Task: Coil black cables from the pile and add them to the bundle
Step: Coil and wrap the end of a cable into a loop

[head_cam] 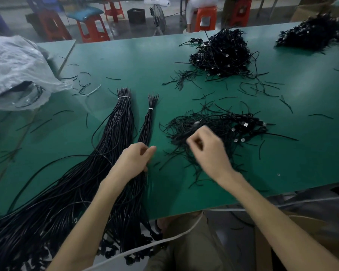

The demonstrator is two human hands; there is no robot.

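A loose pile of black cables [223, 130] with silver connectors lies on the green table [125, 61], right of centre. My right hand [205, 151] is blurred over the pile's near-left part, its thumb and curled fingers pinching black strands. A small bundle [148, 122] of straight black cables, tied with a white band, lies to the left. My left hand [134, 159] sits on the small bundle's near part with fingers curled round it. A much thicker tied bundle [119, 130] lies further left and runs off the near table edge.
Two heaps of coiled black cables sit farther back, one at centre right [221, 53] and one at far right [311, 32]. Short black scraps litter the table. A clear plastic bag [14, 71] lies at the left. Red stools [92, 26] stand beyond the table.
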